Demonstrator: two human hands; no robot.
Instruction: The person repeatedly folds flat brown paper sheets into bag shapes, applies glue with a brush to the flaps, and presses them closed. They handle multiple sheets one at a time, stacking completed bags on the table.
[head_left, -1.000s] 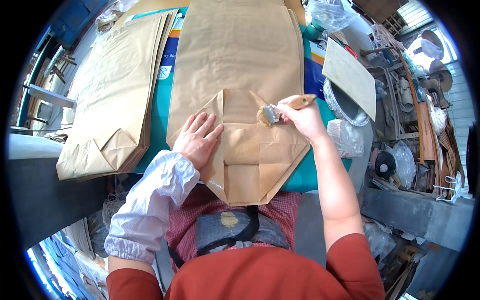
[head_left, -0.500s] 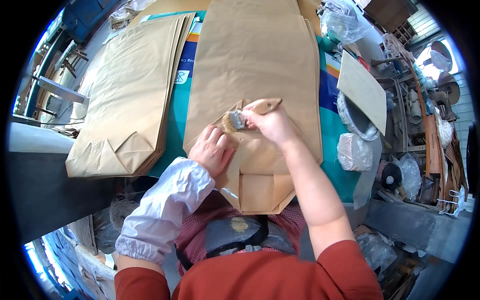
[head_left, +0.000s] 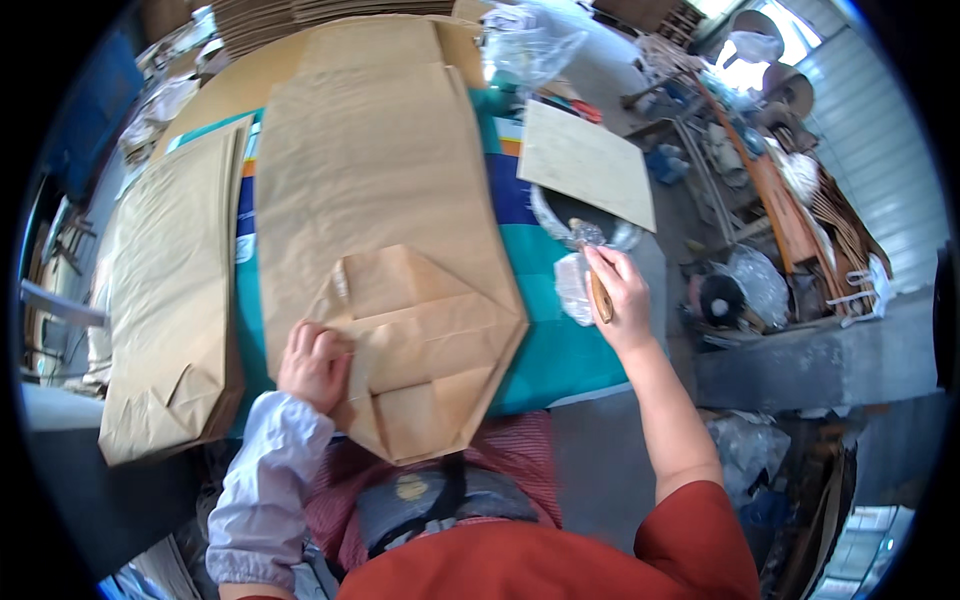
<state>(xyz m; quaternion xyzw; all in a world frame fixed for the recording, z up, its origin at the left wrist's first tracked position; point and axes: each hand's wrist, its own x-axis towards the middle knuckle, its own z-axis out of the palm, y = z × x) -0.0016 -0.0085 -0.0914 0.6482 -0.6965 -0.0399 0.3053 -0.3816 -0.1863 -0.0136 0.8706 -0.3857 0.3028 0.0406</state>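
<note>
My right hand (head_left: 622, 300) grips a wooden-handled brush (head_left: 601, 298), its bristle end at the near rim of a plastic-covered bowl (head_left: 548, 212). A pale flat board (head_left: 588, 165) covers much of that bowl and hides what is inside. In front of me lies a stack of brown paper bags (head_left: 375, 180), the top one with its bottom end folded open into a pointed shape. My left hand (head_left: 315, 367), fingers curled, holds the left edge of this folded end. A wet-looking streak shows on the upper left fold.
Another stack of brown paper bags (head_left: 170, 290), ends folded, lies to the left. Under both stacks spreads a teal and blue printed sheet (head_left: 560, 350). A plastic-wrapped block (head_left: 573, 288) sits by the bowl. Shelving with clutter (head_left: 740, 170) stands at the right.
My right hand has carried the brush from the bag's folded end rightward to the bowl. My left hand stays at the fold's left edge. The whole view has swung to the right.
</note>
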